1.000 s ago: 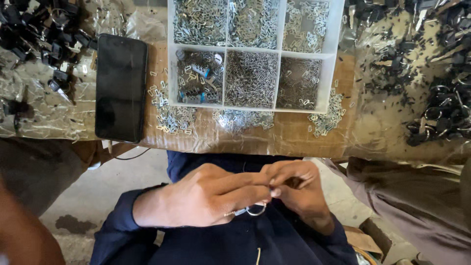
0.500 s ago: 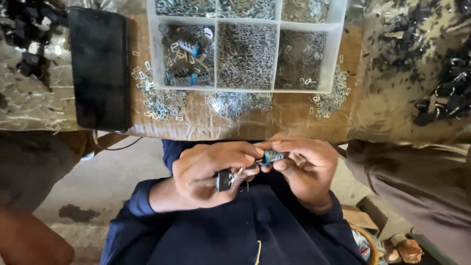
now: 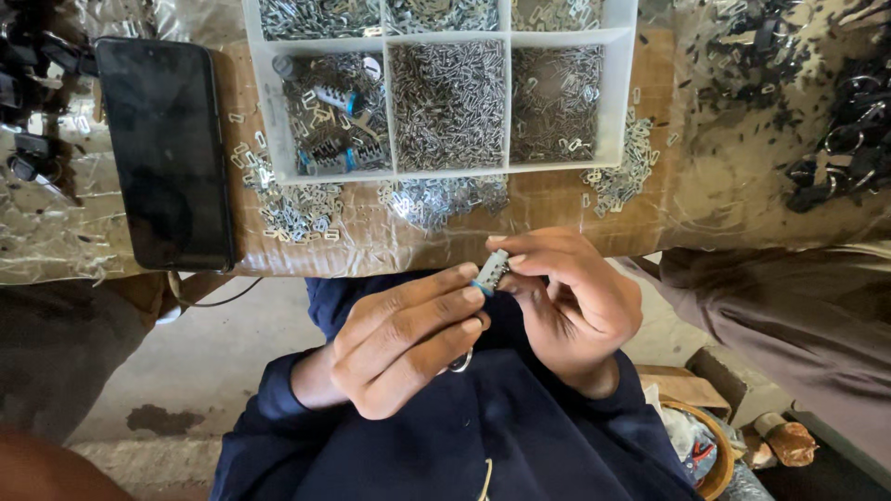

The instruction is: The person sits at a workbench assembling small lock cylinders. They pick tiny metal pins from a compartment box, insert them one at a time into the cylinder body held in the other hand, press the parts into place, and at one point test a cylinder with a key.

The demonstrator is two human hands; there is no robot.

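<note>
My left hand (image 3: 404, 339) and my right hand (image 3: 566, 301) meet over my lap, just below the table's front edge. Both pinch a small grey metal part with a blue end (image 3: 490, 271) between fingertips. A metal ring (image 3: 459, 362) hangs under the left hand's fingers, half hidden. Dark blue sleeves cover both forearms.
A white compartment tray (image 3: 385, 176) of small metal pieces sits on the plastic-covered table, with loose pieces (image 3: 297, 209) spilled before it. A black phone (image 3: 167, 153) lies left of the tray. Dark parts (image 3: 835, 121) are heaped at the right and far left. A basket (image 3: 710, 445) stands on the floor.
My hands have risen toward the table edge and turned the small part up between the fingertips. The view has shifted slightly.
</note>
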